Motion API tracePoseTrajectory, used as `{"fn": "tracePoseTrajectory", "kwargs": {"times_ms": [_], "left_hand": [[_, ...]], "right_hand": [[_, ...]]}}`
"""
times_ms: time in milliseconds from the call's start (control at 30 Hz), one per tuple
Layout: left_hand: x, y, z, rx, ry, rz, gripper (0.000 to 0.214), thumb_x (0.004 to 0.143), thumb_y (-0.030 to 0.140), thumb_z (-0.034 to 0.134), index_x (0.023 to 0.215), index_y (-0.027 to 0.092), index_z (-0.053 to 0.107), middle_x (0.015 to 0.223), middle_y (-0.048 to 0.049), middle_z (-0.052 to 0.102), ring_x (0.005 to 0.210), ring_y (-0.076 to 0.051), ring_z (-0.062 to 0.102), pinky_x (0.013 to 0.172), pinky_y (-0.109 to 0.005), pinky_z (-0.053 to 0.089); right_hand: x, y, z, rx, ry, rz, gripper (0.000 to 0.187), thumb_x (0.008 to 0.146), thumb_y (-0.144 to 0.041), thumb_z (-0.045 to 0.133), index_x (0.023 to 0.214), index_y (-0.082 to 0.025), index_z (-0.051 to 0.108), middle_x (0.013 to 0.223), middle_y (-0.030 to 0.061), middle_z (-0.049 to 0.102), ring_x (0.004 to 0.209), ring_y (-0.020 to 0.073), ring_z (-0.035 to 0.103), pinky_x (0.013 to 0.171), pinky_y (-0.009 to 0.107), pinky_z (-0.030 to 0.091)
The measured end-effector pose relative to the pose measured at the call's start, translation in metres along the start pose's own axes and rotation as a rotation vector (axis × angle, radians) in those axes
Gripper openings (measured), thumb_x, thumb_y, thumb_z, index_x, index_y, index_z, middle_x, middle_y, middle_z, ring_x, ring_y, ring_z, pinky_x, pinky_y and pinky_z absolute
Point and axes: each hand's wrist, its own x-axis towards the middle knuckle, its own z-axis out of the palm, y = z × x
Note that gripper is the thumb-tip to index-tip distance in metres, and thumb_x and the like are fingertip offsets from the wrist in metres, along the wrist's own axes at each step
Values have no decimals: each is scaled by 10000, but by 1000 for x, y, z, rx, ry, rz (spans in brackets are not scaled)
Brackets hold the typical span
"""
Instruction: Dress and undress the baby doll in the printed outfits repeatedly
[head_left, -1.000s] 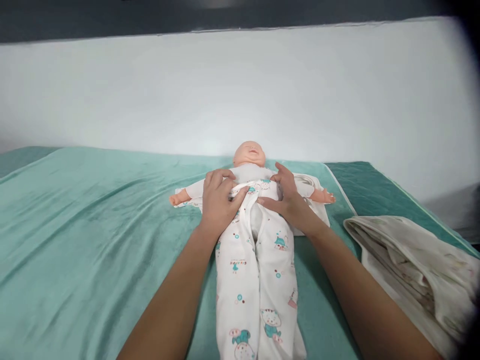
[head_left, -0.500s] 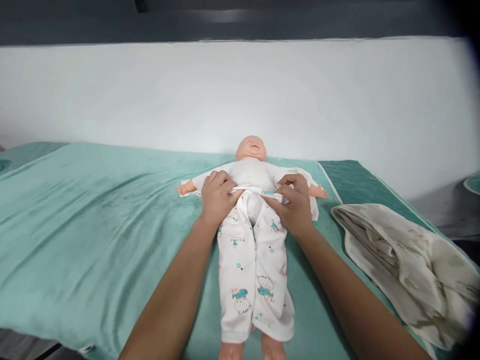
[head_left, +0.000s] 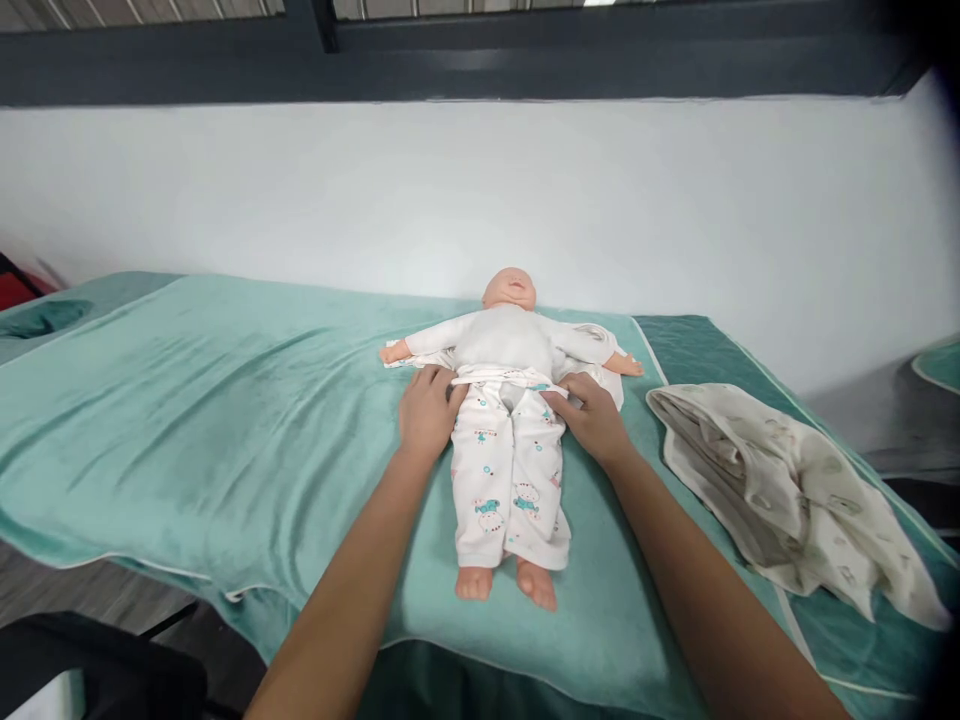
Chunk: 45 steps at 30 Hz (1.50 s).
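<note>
A baby doll (head_left: 504,338) lies on its back with arms spread and bare feet towards me. It wears a white long-sleeved top and white printed baby pants (head_left: 487,470). My left hand (head_left: 427,415) is at the left side of the waistband, fingers curled on its edge and thumb against the cloth. On the opposite side my right hand (head_left: 589,412) pinches the waistband, with its thumb on the front. The waistband crosses the doll's belly, and a pale grey patch shows below it at the crotch. Some fingertips are hidden behind the cloth.
Under the doll is a mint green sheet (head_left: 225,430) over a bed. A crumpled cream patterned blanket (head_left: 795,490) lies to the right. Behind stands a white wall (head_left: 450,200) with a dark beam above. A black object (head_left: 97,660) is at the lower left.
My view has tilted up and drawn back, so the doll's feet now show fully. Both hands have eased down slightly at the waistband, which sits flatter across the belly.
</note>
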Motion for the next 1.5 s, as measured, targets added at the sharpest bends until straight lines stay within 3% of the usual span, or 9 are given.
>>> {"fn": "tracePoseTrajectory", "kwargs": {"times_ms": [133,233,400,533,800,1067,1300,1500], "left_hand": [[-12,13,-1,-95,23,-146,236,952,384,481,933,227,658,1004,-63,681,979,-233,597,826,-323,446],[-18,19,-1,-167,40,-224,236,935,387,488,935,230,663,973,-54,690,946,-222,606,817,-306,445],[-16,21,-4,-373,-72,-335,231,917,392,480,946,238,651,753,21,665,705,-159,582,677,-247,401],[-3,20,2,-437,-41,-300,224,912,400,477,897,235,627,728,29,638,689,-148,562,657,-238,381],[35,17,27,-370,9,-264,260,925,393,445,935,221,640,752,0,669,693,-164,577,657,-248,377],[59,14,40,-90,2,-235,259,935,362,450,1008,231,661,773,-33,700,760,-209,635,638,-263,320],[73,13,49,-216,43,-188,268,947,367,433,1031,233,649,783,-39,698,757,-223,625,647,-276,329],[73,14,47,-408,99,-173,207,897,345,498,928,231,668,702,3,637,673,-171,567,645,-259,347]], "right_hand": [[-5,-7,5,5,42,130,387,876,-443,615,606,-227,440,628,-38,427,662,160,421,659,312,318],[-8,-8,5,166,-15,219,320,870,-459,613,696,-229,477,671,-49,444,677,151,419,652,290,327],[-13,0,0,341,-135,209,319,822,-488,677,942,-230,534,890,-27,523,848,164,490,793,287,392],[-10,4,1,388,-156,205,443,757,-474,747,1053,-239,516,1013,-7,534,964,184,503,879,309,403],[14,12,16,357,-42,273,427,721,-503,760,946,-239,511,848,-42,504,769,153,461,706,278,391],[27,8,19,121,97,287,445,748,-601,712,782,-235,462,709,-62,465,685,144,416,640,276,329],[47,15,30,48,227,217,382,789,-488,697,751,-233,415,691,-66,396,661,132,363,636,274,310],[51,18,29,58,225,225,384,800,-442,693,662,-220,411,638,-67,377,634,123,348,603,277,286]]}}
